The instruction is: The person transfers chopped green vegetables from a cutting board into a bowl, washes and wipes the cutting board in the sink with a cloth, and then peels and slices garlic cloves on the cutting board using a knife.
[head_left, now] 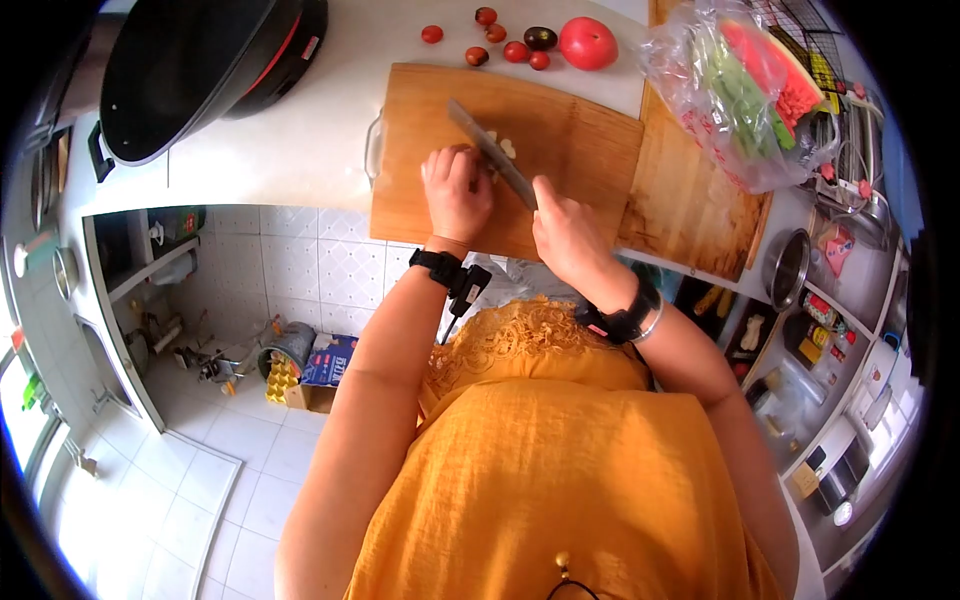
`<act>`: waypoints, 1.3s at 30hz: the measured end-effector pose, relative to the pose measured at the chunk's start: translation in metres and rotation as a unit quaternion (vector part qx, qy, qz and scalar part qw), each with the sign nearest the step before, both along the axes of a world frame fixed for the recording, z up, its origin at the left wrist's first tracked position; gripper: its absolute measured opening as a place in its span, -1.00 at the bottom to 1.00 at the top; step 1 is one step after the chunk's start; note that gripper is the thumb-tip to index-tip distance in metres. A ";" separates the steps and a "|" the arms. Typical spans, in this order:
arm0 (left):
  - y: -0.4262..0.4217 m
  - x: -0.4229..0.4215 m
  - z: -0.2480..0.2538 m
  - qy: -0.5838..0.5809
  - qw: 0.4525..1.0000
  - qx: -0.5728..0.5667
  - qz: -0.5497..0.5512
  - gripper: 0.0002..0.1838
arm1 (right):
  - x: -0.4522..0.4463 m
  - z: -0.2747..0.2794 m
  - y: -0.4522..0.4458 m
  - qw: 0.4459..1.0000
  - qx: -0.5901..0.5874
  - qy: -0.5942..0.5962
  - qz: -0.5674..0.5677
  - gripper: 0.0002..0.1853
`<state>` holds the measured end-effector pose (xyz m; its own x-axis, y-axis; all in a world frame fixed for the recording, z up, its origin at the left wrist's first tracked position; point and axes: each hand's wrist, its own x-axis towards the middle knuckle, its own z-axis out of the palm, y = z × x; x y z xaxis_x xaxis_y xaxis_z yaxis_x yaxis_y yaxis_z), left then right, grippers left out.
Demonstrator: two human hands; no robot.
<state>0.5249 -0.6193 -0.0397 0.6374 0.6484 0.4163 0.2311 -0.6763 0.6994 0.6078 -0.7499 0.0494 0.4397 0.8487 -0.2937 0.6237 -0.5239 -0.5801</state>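
My right hand (570,232) grips the handle of a kitchen knife (492,153), whose broad blade slants up and left over a wooden cutting board (580,130). Curled fingers of my left hand (458,192) press down on the board just left of the blade. Whatever lies under those fingertips is mostly hidden; a little pale material shows beside them. Small pale slices (507,148), which look like garlic, lie against the far side of the blade.
Behind the board sit a large tomato (588,44) and several cherry tomatoes (516,52). A black wok (190,70) stands at the left. On the right, a plastic bag (715,95) holds greens beside a watermelon piece (780,75). A metal bowl (790,268) is farther right.
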 end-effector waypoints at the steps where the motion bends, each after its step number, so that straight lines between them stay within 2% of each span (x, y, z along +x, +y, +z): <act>1: 0.000 0.001 0.000 -0.006 1.000 0.004 0.015 -0.86 | 0.000 -0.001 -0.002 1.000 0.002 -0.002 -0.004 -0.62; 6: 0.000 0.000 0.000 0.002 1.000 0.015 0.015 -0.85 | 0.001 0.004 -0.003 1.000 0.012 0.001 -0.011 -0.59; 12: 0.002 -0.001 -0.004 0.001 1.000 0.011 0.003 -0.85 | -0.001 0.016 0.003 0.999 0.014 0.025 -0.025 -0.65; 14: 0.002 -0.002 -0.005 -0.002 1.000 0.012 0.002 -0.85 | 0.000 0.014 0.004 1.000 -0.027 0.001 0.006 -0.65; 18: 0.001 -0.003 -0.005 0.009 1.000 0.011 0.012 -0.84 | -0.005 0.012 0.007 0.998 -0.005 -0.045 0.040 -0.62; 21: -0.001 -0.004 -0.004 0.027 0.999 0.004 0.019 -0.83 | -0.004 0.007 0.011 0.995 -0.036 -0.068 0.059 -0.60; 24: 0.000 -0.003 -0.004 0.036 0.999 0.007 0.018 -0.83 | -0.003 -0.017 0.007 0.996 0.023 -0.077 0.048 -0.60; 29: 0.005 -0.005 0.003 0.027 1.000 -0.005 -0.010 -0.77 | 0.008 -0.008 -0.005 0.995 0.091 -0.035 -0.017 -0.69; 32: 0.001 -0.019 0.014 0.030 0.999 -0.019 -0.003 -0.75 | 0.009 0.006 -0.007 0.994 0.096 -0.025 -0.041 -0.71; 34: -0.003 -0.028 0.018 0.101 0.994 -0.019 -0.036 -0.70 | 0.010 0.012 -0.006 0.996 0.081 -0.015 -0.043 -0.70; 39: -0.019 -0.017 0.001 0.081 0.997 -0.010 -0.016 -0.71 | 0.009 0.016 -0.006 0.999 0.042 -0.013 -0.033 -0.70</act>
